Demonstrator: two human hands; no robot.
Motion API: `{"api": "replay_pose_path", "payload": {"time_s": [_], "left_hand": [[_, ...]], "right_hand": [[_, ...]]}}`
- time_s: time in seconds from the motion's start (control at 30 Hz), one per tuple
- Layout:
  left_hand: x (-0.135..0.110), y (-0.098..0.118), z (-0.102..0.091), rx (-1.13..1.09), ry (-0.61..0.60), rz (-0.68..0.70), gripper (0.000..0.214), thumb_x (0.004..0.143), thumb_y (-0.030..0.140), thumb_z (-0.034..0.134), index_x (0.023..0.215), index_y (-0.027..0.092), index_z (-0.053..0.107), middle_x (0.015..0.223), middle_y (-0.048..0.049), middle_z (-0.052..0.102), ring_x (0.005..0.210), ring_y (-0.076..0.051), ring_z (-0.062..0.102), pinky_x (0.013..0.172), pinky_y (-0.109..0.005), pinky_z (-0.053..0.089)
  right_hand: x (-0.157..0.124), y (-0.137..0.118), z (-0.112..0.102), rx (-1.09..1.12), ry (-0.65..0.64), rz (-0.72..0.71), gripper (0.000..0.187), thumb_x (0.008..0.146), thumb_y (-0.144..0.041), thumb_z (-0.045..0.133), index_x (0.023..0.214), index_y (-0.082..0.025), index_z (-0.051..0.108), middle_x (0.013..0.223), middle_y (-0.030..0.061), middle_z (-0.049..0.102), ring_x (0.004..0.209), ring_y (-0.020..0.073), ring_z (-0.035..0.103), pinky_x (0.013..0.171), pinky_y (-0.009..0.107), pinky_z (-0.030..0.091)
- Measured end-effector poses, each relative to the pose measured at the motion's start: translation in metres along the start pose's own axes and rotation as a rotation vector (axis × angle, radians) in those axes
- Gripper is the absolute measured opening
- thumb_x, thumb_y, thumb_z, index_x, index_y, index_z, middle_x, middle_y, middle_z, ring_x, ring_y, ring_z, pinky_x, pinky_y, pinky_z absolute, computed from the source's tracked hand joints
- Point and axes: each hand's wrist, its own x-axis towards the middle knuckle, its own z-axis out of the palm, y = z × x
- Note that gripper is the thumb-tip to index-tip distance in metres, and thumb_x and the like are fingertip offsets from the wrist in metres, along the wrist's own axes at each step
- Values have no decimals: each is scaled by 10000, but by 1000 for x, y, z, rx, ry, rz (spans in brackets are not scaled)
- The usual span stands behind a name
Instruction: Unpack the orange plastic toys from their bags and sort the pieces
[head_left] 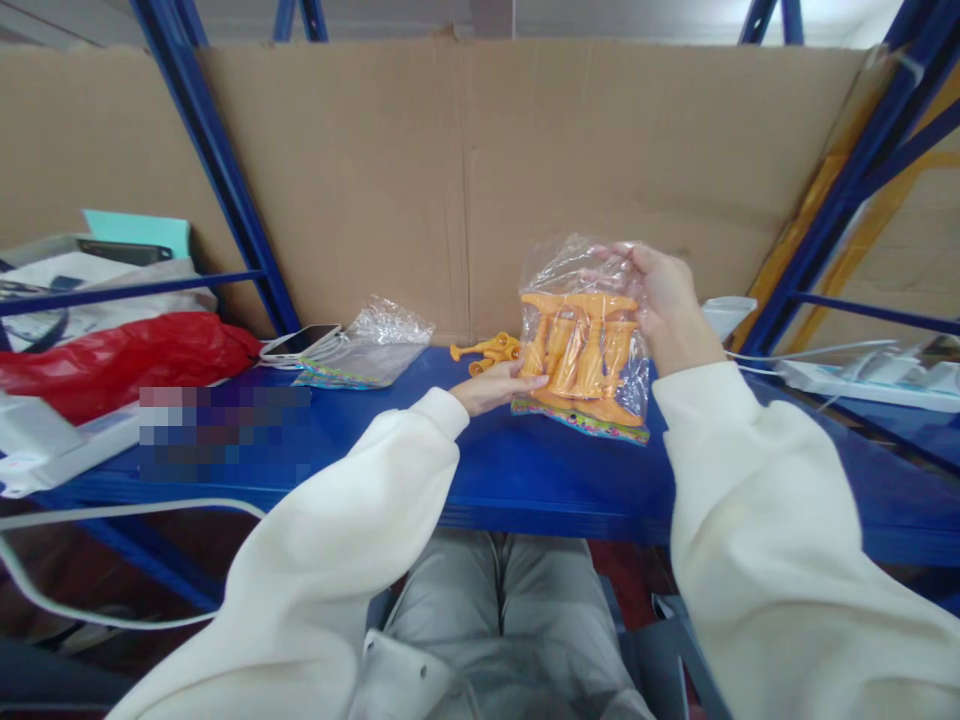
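A clear plastic bag (581, 350) hangs tilted between my two hands above the blue shelf. Inside it sit several orange-yellow plastic pieces (590, 340), shaped like small trumpets with flared ends. A colourful printed strip runs along the bag's lower edge. My left hand (501, 387) grips the bag's lower left side, thumb in front. At the bag's upper right, my right hand (660, 285) is closed on the film, its fingers partly behind the plastic. Behind my left hand, a few loose orange-yellow pieces (491, 352) of similar look lie on the shelf.
Another clear bag (382, 340) with a printed edge lies left of centre, beside a phone (304, 340) and white cable. Red plastic (150, 355) and a white power strip (82, 450) occupy the left. Another power strip (862, 385) lies right. Cardboard (337, 180) and blue posts stand behind.
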Motion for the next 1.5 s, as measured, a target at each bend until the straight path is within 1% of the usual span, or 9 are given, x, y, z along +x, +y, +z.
{"api": "replay_pose_path", "payload": {"time_s": [0.27, 0.37, 0.57, 0.8, 1.03, 1.17, 1.33, 1.43, 1.5], "left_hand": [[-3, 9, -3, 27, 253, 16, 376, 738, 344, 827, 1012, 127, 688, 834, -61, 760, 553, -107, 647, 525, -211, 489], [-2, 10, -2, -9, 390, 28, 263, 809, 305, 767, 994, 134, 691, 793, -50, 753, 534, -97, 631, 541, -215, 511], [3, 15, -8, -122, 650, 27, 95, 874, 218, 690, 870, 123, 697, 842, -72, 757, 734, -137, 709, 762, -258, 603], [2, 14, -8, -203, 622, 26, 69, 899, 164, 644, 890, 123, 699, 1037, -106, 762, 1044, -189, 715, 986, -281, 578], [5, 12, -10, -213, 614, 15, 78, 893, 103, 627, 827, 101, 668, 1002, -135, 763, 1013, -190, 728, 1016, -285, 558], [10, 9, -15, -152, 619, 19, 83, 896, 165, 653, 835, 114, 677, 891, -114, 763, 925, -175, 742, 969, -289, 575], [29, 13, -17, 38, 614, -124, 161, 905, 252, 645, 841, 113, 695, 635, -100, 704, 721, -211, 738, 829, -359, 609], [45, 22, -13, 91, 601, -177, 191, 886, 220, 656, 1013, 88, 708, 627, -97, 695, 745, -257, 742, 816, -407, 596], [56, 30, -8, 128, 621, -182, 405, 863, 164, 664, 1254, 66, 623, 669, -92, 709, 818, -292, 744, 849, -451, 576]], "right_hand": [[22, 45, -33, -75, -114, 118, 254, 950, -464, 489, 855, -256, 600, 949, 44, 737, 940, 231, 714, 875, 446, 585], [5, 61, -33, -93, -107, 213, 321, 967, -490, 449, 921, -226, 626, 845, 46, 735, 892, 233, 721, 805, 412, 603], [-25, 66, -20, -182, -162, 479, 197, 980, -226, 475, 866, -188, 631, 669, 42, 707, 628, 164, 687, 614, 250, 582], [-30, 68, -23, -150, -186, 586, 184, 975, -129, 464, 925, -148, 640, 704, 61, 727, 634, 158, 705, 636, 252, 606], [-31, 71, -31, -297, -225, 742, 182, 989, -186, 469, 958, -120, 636, 670, 101, 718, 558, 172, 692, 560, 265, 602], [-30, 66, -31, -258, -240, 672, 98, 955, -124, 537, 904, -131, 621, 616, 57, 691, 495, 136, 662, 545, 228, 595], [-23, 64, -33, -244, -48, 481, 208, 899, 5, 526, 1017, -166, 533, 530, -33, 620, 394, 104, 585, 526, 244, 604], [-13, 64, -37, -307, 33, 418, 412, 846, 4, 580, 1191, -194, 470, 541, -62, 615, 369, 114, 567, 474, 252, 590], [-5, 63, -39, -361, 62, 388, 467, 826, -9, 598, 1234, -190, 459, 544, -59, 612, 368, 121, 565, 443, 243, 568]]}}
